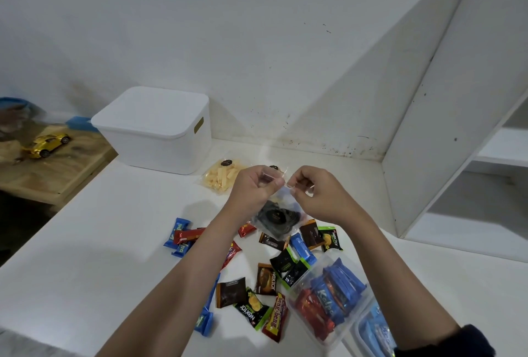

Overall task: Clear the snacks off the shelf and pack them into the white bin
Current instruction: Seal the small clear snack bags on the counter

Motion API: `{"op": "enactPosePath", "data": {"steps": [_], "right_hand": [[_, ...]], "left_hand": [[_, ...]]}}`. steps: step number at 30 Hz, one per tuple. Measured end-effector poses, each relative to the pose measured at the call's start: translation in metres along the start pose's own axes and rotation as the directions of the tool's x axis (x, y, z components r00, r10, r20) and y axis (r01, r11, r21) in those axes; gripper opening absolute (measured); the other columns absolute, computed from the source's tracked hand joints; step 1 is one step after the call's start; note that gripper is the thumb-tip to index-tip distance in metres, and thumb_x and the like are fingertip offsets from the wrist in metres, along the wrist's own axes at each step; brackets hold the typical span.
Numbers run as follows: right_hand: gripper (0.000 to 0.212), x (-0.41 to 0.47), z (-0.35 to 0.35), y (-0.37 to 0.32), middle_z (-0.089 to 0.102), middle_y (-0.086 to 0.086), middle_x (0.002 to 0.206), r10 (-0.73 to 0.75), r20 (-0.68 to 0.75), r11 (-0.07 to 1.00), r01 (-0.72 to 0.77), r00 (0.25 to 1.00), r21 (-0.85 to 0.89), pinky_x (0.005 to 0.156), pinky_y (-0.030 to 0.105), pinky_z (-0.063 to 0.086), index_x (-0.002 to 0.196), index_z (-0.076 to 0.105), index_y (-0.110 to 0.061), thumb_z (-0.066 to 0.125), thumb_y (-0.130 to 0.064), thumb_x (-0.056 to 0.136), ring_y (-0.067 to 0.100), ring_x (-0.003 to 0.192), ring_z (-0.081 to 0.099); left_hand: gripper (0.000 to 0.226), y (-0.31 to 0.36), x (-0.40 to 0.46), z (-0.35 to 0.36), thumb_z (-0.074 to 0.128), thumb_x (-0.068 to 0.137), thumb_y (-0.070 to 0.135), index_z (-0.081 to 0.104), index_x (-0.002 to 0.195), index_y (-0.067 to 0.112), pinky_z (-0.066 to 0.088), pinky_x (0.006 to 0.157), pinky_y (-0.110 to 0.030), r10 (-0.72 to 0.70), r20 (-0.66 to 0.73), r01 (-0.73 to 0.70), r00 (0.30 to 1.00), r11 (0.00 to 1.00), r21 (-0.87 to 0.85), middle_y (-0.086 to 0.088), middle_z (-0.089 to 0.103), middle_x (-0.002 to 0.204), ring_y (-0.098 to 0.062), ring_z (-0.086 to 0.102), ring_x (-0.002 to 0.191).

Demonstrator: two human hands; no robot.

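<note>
A white bin (160, 131) with a closed lid stands at the back of the worktop (85, 256), against the wall. Just right of it lies a clear bag of pale sticks (221, 175). A clear bag of dark snacks (275, 218) hangs upright above the worktop, pinched at its top edge. Below it small wrapped snacks (257, 279) in red, blue, brown, black and green lie scattered flat. At the near right a clear tub (328, 299) holds blue and red bars.
</note>
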State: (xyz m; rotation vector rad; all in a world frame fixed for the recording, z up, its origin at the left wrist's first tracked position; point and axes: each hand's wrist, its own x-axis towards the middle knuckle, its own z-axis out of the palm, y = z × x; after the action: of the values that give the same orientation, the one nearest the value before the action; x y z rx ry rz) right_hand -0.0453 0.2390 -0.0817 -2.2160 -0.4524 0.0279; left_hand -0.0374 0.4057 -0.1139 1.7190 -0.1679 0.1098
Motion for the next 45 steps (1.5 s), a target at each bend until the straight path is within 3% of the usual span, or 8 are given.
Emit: {"op": "enactPosePath", "data": {"steps": [11, 16, 19, 23, 25, 29, 38, 45], "right_hand": [[0.016, 0.003, -0.002, 0.008, 0.062, -0.001, 0.067, 0.102, -0.051, 0.993, -0.104, 0.994, -0.052, 0.053, 0.011, 0.040, 0.071, 0.063, -0.015, 0.070, -0.004, 0.080, 0.007, 0.060, 0.055], [0.006, 0.004, -0.003, 0.011, 0.064, 0.002, 0.068, 0.081, -0.004, 0.996, -0.080, 0.997, 0.050, 0.056, 0.029, 0.045, 0.079, 0.068, -0.018, 0.069, -0.016, 0.083, 0.015, 0.057, 0.053], [0.009, 0.005, -0.005, 0.012, 0.071, 0.012, 0.076, 0.103, 0.025, 0.973, -0.106, 0.994, 0.206, 0.066, 0.046, 0.053, 0.082, 0.073, -0.018, 0.065, -0.016, 0.086, 0.038, 0.071, 0.063], [0.014, 0.005, -0.005, 0.013, 0.070, 0.008, 0.071, 0.152, 0.026, 0.957, -0.154, 0.988, 0.244, 0.052, 0.021, 0.046, 0.076, 0.073, -0.015, 0.066, -0.007, 0.085, 0.008, 0.053, 0.057], [0.017, 0.006, -0.001, 0.013, 0.069, 0.006, 0.070, 0.201, -0.041, 0.941, -0.181, 0.979, 0.287, 0.053, 0.018, 0.046, 0.072, 0.072, -0.017, 0.067, -0.007, 0.084, 0.007, 0.055, 0.056], [0.018, 0.006, 0.005, 0.020, 0.065, 0.010, 0.065, 0.319, -0.130, 0.852, -0.223, 0.939, 0.474, 0.056, 0.024, 0.048, 0.067, 0.071, -0.015, 0.071, -0.002, 0.079, 0.015, 0.057, 0.054], [0.016, 0.001, 0.009, 0.034, 0.064, 0.004, 0.057, 0.424, -0.006, 0.691, -0.320, 0.906, 0.648, 0.054, 0.020, 0.052, 0.082, 0.070, 0.004, 0.079, 0.003, 0.069, 0.010, 0.051, 0.060], [0.015, -0.003, 0.008, 0.039, 0.072, 0.004, 0.066, 0.451, 0.061, 0.625, -0.364, 0.890, 0.691, 0.072, 0.031, 0.058, 0.078, 0.073, -0.006, 0.080, -0.002, 0.065, 0.017, 0.065, 0.068]], "left_hand": [[0.014, 0.003, 0.007, -0.010, 0.061, 0.087, 0.003, 0.070, 0.083, 0.013, 0.048, 0.071, -0.012, -0.050, 0.136, 0.048, 0.989, 0.999, 0.015, 0.007, 0.068, 0.078, 0.003, 0.062, 0.073], [0.008, 0.000, 0.014, -0.013, 0.060, 0.088, 0.003, 0.067, 0.091, 0.000, 0.045, 0.066, -0.009, -0.048, 0.134, 0.043, 0.990, 0.998, 0.039, 0.014, 0.066, 0.067, 0.007, 0.058, 0.066], [0.007, 0.001, 0.019, -0.016, 0.062, 0.088, 0.009, 0.068, 0.089, 0.008, 0.044, 0.066, -0.009, -0.053, 0.185, 0.030, 0.981, 0.991, 0.130, 0.003, 0.064, 0.079, 0.006, 0.057, 0.069], [0.005, -0.002, 0.022, -0.013, 0.065, 0.086, 0.016, 0.068, 0.091, 0.017, 0.045, 0.075, -0.021, -0.043, 0.194, 0.000, 0.980, 0.976, 0.220, 0.002, 0.065, 0.088, -0.006, 0.055, 0.081], [0.016, -0.004, 0.022, -0.006, 0.069, 0.084, 0.022, 0.064, 0.099, 0.019, 0.047, 0.077, -0.023, -0.043, 0.087, 0.022, 0.995, 0.972, 0.234, 0.004, 0.062, 0.096, -0.008, 0.056, 0.086], [0.031, -0.003, 0.018, 0.012, 0.071, 0.081, 0.036, 0.061, 0.100, 0.014, 0.052, 0.073, -0.023, -0.193, -0.113, 0.207, 0.975, 0.969, 0.135, 0.004, 0.063, 0.091, -0.010, 0.062, 0.082], [0.009, -0.002, 0.018, 0.028, 0.068, 0.085, 0.012, 0.067, 0.078, 0.006, 0.057, 0.058, -0.024, -0.341, 0.117, 0.358, 0.933, 0.916, -0.181, 0.001, 0.069, 0.059, -0.011, 0.066, 0.056], [0.003, -0.004, 0.023, 0.024, 0.071, 0.080, 0.006, 0.071, 0.081, 0.008, 0.055, 0.082, -0.045, -0.346, 0.207, 0.378, 0.915, 0.914, -0.145, -0.015, 0.070, 0.081, -0.029, 0.067, 0.079]]}}
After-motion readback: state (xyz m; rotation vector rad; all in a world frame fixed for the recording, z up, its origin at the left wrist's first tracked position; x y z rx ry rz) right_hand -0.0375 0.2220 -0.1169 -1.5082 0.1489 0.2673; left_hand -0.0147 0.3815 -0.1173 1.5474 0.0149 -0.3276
